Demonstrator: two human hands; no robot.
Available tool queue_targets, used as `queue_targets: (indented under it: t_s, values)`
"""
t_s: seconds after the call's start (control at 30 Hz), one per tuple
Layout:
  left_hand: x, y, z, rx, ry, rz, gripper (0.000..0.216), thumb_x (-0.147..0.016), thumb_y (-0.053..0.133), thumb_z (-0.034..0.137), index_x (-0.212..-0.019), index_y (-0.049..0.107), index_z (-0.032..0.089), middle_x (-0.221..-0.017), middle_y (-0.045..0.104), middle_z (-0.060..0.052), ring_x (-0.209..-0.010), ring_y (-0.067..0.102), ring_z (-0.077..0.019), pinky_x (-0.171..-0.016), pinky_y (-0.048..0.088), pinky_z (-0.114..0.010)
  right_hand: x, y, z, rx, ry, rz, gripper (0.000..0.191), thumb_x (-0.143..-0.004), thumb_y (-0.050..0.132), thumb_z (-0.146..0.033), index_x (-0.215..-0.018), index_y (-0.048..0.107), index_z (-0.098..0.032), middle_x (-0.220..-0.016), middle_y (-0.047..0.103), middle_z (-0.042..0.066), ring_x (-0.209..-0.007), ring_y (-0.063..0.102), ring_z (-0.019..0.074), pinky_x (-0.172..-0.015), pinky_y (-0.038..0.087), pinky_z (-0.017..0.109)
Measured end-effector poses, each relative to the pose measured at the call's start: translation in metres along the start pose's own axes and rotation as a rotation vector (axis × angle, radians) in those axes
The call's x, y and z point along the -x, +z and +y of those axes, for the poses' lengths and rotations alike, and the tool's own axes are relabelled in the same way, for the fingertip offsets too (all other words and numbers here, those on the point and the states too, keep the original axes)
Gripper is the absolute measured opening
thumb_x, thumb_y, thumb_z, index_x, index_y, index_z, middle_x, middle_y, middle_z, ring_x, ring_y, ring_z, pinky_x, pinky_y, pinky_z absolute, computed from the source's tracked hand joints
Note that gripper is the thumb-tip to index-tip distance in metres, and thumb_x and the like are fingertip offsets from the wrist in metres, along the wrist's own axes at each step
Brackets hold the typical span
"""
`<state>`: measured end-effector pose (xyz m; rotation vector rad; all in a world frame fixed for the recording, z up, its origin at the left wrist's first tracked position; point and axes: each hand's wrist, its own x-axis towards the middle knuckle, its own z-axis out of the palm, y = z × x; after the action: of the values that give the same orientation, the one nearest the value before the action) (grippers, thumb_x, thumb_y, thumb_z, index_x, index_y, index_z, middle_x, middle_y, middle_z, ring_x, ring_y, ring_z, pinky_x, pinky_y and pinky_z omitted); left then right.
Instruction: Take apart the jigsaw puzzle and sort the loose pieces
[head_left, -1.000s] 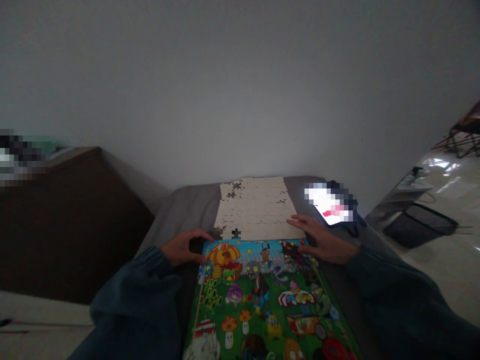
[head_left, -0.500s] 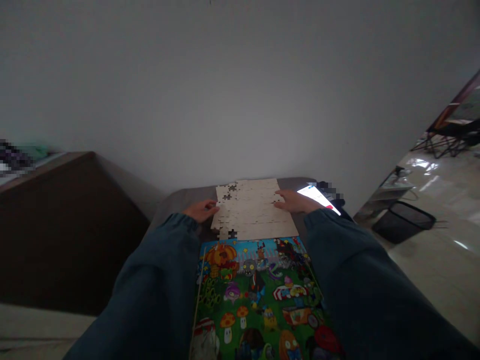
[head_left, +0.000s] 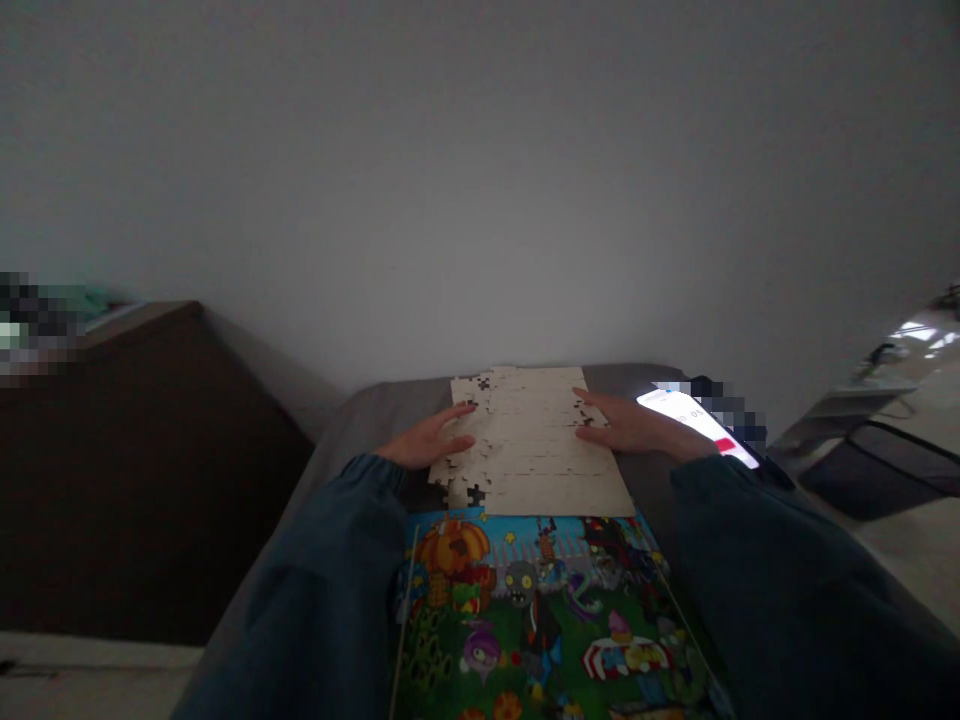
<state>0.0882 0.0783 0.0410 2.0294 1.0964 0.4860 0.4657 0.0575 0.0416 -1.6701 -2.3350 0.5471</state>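
Observation:
A pale jigsaw puzzle, plain side up, lies on a grey-covered surface close to the wall. Gaps and loosened pieces show along its left part and near its right edge. My left hand rests over the left edge, thumb and fingers apart. Over the right edge is my right hand, also with thumb and fingers spread, beside small gaps between pieces. Just in front lies a colourful cartoon picture board with a pumpkin, mushrooms and a grey zombie figure; its near part runs out of view.
A lit phone lies right of my right hand, with dark items behind it. To the left stands a dark brown cabinet. The grey wall rises directly behind the surface. A black-framed object stands on the floor at right.
My left hand has moved from the puzzle's edge further over its left part, and its fingers have spread. The right fingers have opened wider. The camera view has shifted closer.

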Motion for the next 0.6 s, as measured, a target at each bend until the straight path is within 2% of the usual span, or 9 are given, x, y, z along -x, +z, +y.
queue_targets:
  t_s: [0.1,0.2,0.33,0.4,0.47,0.6]
  values:
    - [0.005,0.001,-0.002,0.083,0.026,-0.029,0.066,-0.080,0.067,0.060,-0.135,0.056,0.024,-0.147,0.051,-0.008,-0.138,0.044,-0.0293,-0.118,0.026,-0.048,0.008,-0.005,0.002,-0.168,-0.036,-0.076,0.083,-0.085,0.062,-0.050,-0.155,0.028,-0.023,-0.130,0.065,0.012,-0.106,0.068,0.0308,-0.091,0.054,0.047]
    - [0.006,0.005,-0.006,0.180,0.058,-0.027,0.058,-0.082,0.067,0.056,-0.129,0.060,0.022,-0.136,0.061,-0.009,-0.132,0.050,-0.0267,-0.115,0.033,-0.046,0.012,-0.006,-0.002,-0.302,-0.015,-0.080,0.085,-0.083,0.064,-0.047,-0.155,0.027,-0.023,-0.124,0.068,0.012,-0.082,0.072,0.0251,-0.077,0.058,0.044]
    - [0.004,0.010,-0.008,0.283,0.071,0.048,0.054,-0.083,0.068,0.051,-0.125,0.061,0.018,-0.128,0.066,-0.011,-0.123,0.057,-0.0262,-0.108,0.042,-0.045,0.007,0.003,-0.008,-0.480,0.079,0.015,0.082,-0.082,0.063,-0.043,-0.154,0.029,-0.026,-0.138,0.058,0.015,-0.059,0.068,0.0165,-0.055,0.058,0.037]
    - [0.005,0.009,-0.005,0.322,0.076,0.081,0.051,-0.083,0.069,0.049,-0.123,0.062,0.018,-0.126,0.067,-0.011,-0.119,0.059,-0.0261,-0.104,0.044,-0.044,0.004,0.007,-0.011,-0.533,0.072,0.092,0.076,-0.082,0.063,-0.043,-0.151,0.034,-0.029,-0.148,0.049,0.015,-0.055,0.067,0.0138,-0.046,0.055,0.033]
    - [0.006,0.009,0.001,0.353,0.087,0.112,0.047,-0.084,0.068,0.048,-0.120,0.064,0.019,-0.124,0.068,-0.010,-0.119,0.059,-0.0261,-0.104,0.044,-0.044,0.003,0.009,-0.014,-0.561,0.047,0.145,0.069,-0.083,0.063,-0.044,-0.146,0.042,-0.029,-0.150,0.047,0.014,-0.055,0.067,0.0133,-0.043,0.053,0.030]
    - [0.007,0.013,0.018,0.487,0.116,0.184,0.047,-0.089,0.061,0.046,-0.127,0.059,0.019,-0.137,0.060,-0.011,-0.122,0.056,-0.0285,-0.101,0.046,-0.044,0.007,0.001,-0.020,-0.719,0.010,0.143,0.065,-0.083,0.064,-0.048,-0.142,0.049,-0.026,-0.146,0.050,0.015,-0.066,0.072,0.0173,-0.055,0.059,0.033]
